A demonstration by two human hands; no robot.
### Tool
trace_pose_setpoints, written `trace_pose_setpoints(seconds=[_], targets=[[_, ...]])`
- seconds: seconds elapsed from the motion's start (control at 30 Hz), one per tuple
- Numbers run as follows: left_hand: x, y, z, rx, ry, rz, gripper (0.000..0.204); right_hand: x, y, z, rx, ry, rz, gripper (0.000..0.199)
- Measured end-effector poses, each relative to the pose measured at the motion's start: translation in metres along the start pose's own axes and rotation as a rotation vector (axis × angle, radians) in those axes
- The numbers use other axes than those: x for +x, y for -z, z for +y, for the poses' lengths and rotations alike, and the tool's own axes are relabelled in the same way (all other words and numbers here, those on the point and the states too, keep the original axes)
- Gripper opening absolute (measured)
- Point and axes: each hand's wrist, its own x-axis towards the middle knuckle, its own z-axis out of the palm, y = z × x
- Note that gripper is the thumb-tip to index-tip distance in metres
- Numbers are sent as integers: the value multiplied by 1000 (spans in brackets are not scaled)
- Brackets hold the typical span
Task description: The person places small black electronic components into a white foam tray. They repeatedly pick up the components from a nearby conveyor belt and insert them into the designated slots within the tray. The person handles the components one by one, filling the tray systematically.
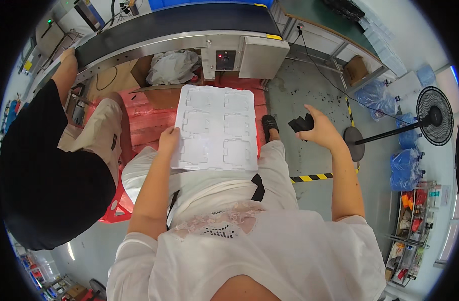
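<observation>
Your lap [275, 175]: white moulded tray [217, 128], near edge. Grey floor [309, 155], your right: black fan [435, 116], striped tape [314, 177]; far, dark scraps [323, 96].

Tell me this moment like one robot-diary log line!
left hand: gripping white tray, left edge | right hand: holding black pieces | conveyor: beyond tray

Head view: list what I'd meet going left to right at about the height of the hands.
Co-worker in a black shirt → left hand → white tray → black shoe → right hand holding black pieces → standing fan.
</observation>
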Motion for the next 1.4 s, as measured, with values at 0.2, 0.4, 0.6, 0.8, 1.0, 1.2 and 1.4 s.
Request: trace_pose_setpoints(seconds=[0.2,0.4,0.6,0.8,1.0,1.2,1.4], targets=[[-11,-50,-27,583,-59,269,35,-6,2,21,-58,4,51,89],[-25,-77,33,907,-582,236,58,28,34,21,-126,-44,18,90],[-15,-118,34,800,-665,-49,60,133,103,16,-184,66,140,91],[-17,-112,43,791,-622,-144,61,318,172,18,-198,246,413,91],[-18,-112,39,873,-531,-235,63,475,182,45,-157,206,347,96],[-19,-112,34,903,-525,-256,63,500,189,55,-145,188,148,111],[-16,-113,50,852,-540,-233,65,399,154,67,77,328,861,108]])
